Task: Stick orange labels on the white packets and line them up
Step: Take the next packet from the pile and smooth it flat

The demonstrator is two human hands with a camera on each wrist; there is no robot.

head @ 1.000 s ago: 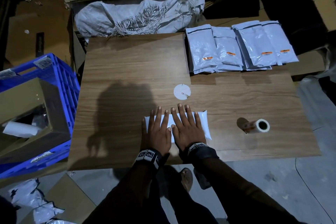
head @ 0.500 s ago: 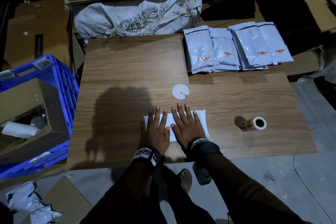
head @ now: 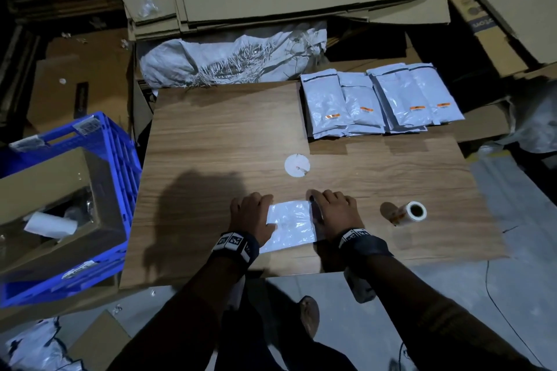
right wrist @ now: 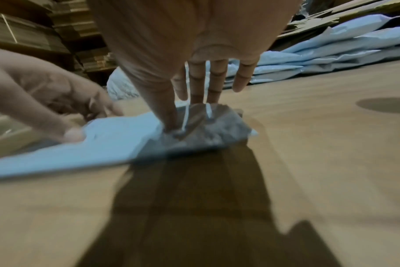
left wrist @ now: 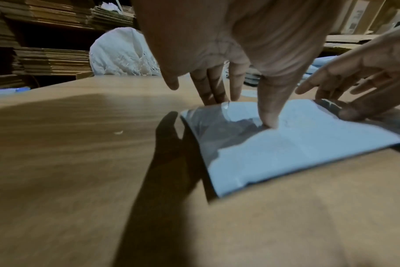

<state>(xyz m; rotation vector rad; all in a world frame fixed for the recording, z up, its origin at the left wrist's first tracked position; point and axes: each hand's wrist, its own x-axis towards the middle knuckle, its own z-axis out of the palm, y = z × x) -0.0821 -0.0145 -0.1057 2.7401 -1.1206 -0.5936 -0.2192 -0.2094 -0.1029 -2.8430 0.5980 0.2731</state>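
Note:
An unlabelled white packet lies flat near the front edge of the wooden table. My left hand rests on its left end, and in the left wrist view the thumb presses the packet while the straight fingers touch down at its far corner. My right hand presses the right end; its thumb and straight fingers push down on the crumpled end of the packet. The label roll lies to the right of my right hand. Several packets with orange labels lie in a row at the back right.
A white round disc lies mid-table beyond the packet. A blue crate holding a cardboard box stands at the left. A white woven sack and flattened cardboard lie behind the table. The table's front edge is close under my wrists.
Both hands lay side by side over the middle of the packet; they have slid apart to its two ends, uncovering its centre. The packet has stayed in place.

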